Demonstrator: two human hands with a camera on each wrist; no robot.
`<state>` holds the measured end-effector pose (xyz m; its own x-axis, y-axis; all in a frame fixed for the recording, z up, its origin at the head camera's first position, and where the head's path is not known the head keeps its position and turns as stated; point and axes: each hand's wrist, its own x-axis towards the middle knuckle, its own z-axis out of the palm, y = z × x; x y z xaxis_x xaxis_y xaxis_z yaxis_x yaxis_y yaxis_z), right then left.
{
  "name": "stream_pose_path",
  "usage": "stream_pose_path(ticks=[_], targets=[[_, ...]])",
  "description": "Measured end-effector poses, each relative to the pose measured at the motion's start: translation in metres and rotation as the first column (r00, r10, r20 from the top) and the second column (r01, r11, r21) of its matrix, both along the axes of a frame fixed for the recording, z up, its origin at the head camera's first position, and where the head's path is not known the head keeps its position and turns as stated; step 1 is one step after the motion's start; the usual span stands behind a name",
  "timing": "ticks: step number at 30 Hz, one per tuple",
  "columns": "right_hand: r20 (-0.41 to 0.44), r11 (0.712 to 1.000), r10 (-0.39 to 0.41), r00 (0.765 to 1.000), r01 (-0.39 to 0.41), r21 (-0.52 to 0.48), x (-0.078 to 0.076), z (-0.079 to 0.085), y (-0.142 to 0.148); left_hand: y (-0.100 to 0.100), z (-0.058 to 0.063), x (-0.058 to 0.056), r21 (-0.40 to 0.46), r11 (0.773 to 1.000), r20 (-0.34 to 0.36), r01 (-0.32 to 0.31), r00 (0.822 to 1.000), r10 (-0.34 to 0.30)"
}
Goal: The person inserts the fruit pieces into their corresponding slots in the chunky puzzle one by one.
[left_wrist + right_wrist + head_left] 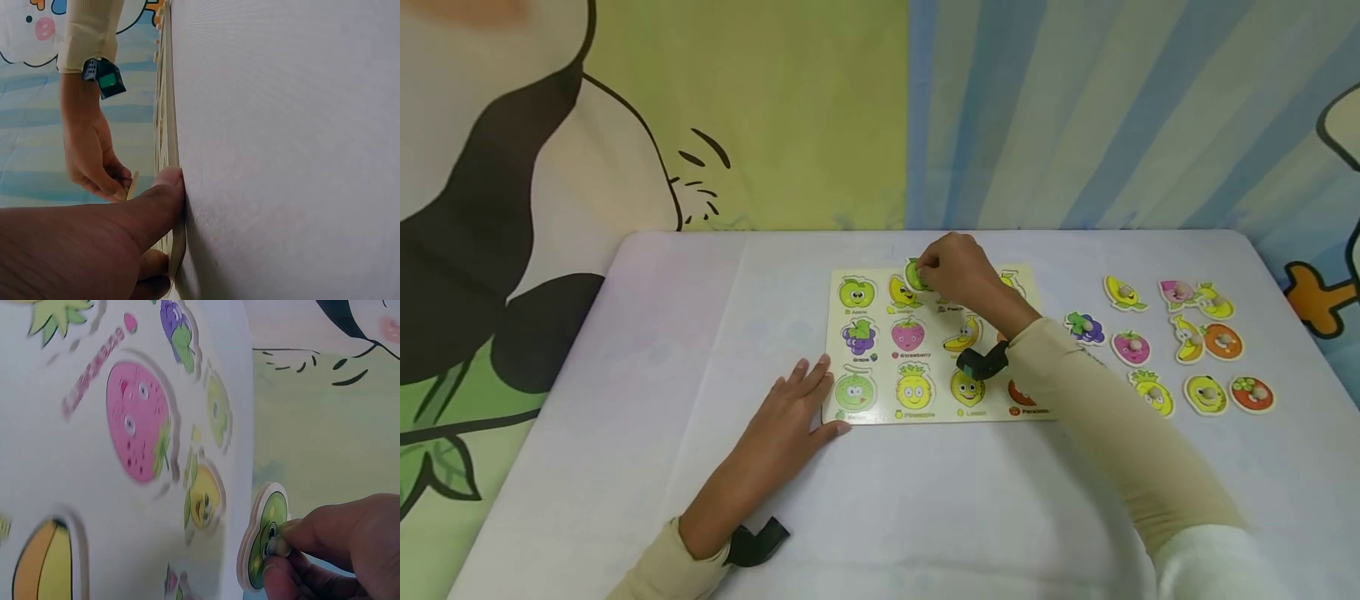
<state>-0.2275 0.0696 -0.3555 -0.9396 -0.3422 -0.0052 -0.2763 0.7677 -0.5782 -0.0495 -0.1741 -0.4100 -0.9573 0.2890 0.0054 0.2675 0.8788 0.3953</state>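
Observation:
My right hand (957,268) pinches a green fruit puzzle piece (913,275) by its knob, over the top row of the puzzle board (883,323). In the right wrist view the piece (257,562) is tilted on its side, with a smiling face, and thumb and fingertips meet on the knob. Spread at the board's lower left edge is my left hand (786,417). Its fingertips touch the left side, and the thumb (164,187) lies against the edge in the left wrist view. The board shows printed fruits with names; my right hand and sleeve hide parts of it.
To the right of the board lie several loose knobbed fruit pieces, among them a mango (1123,293), grapes (1085,327), a strawberry (1131,347), a banana (1187,339) and a pineapple (1152,392). A white cloth (925,500) covers the table. A printed curtain (760,125) stands behind it.

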Motion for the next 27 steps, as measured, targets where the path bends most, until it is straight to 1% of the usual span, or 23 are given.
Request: stream_pose_path(ticks=[7, 15, 20, 24, 27], targets=[[0.026, 1.0, 0.025, 0.999, -0.024, -0.015, -0.004, -0.006, -0.03, -0.002, 0.003, 0.001, -0.019, 1.0, 0.009, 0.0, 1.0, 0.0], [0.068, 0.998, 0.063, 0.996, -0.062, -0.019, -0.006, -0.01, -0.056, -0.001, 0.003, 0.0, -0.034, 0.999, 0.008, 0.013, 1.0, -0.013], [0.096, 0.997, 0.071, 0.993, -0.068, -0.039, -0.009, -0.013, -0.067, 0.0, 0.003, -0.001, -0.043, 0.999, -0.004, 0.016, 1.0, -0.016], [0.116, 0.997, 0.073, 0.991, -0.07, -0.031, -0.009, -0.016, -0.072, 0.0, 0.003, 0.0, -0.041, 0.999, 0.025, 0.014, 1.0, -0.013], [0.11, 0.996, 0.085, 0.99, -0.082, -0.027, -0.01, -0.017, -0.077, 0.0, 0.003, 0.001, -0.04, 0.999, 0.036, 0.011, 0.999, -0.009]])
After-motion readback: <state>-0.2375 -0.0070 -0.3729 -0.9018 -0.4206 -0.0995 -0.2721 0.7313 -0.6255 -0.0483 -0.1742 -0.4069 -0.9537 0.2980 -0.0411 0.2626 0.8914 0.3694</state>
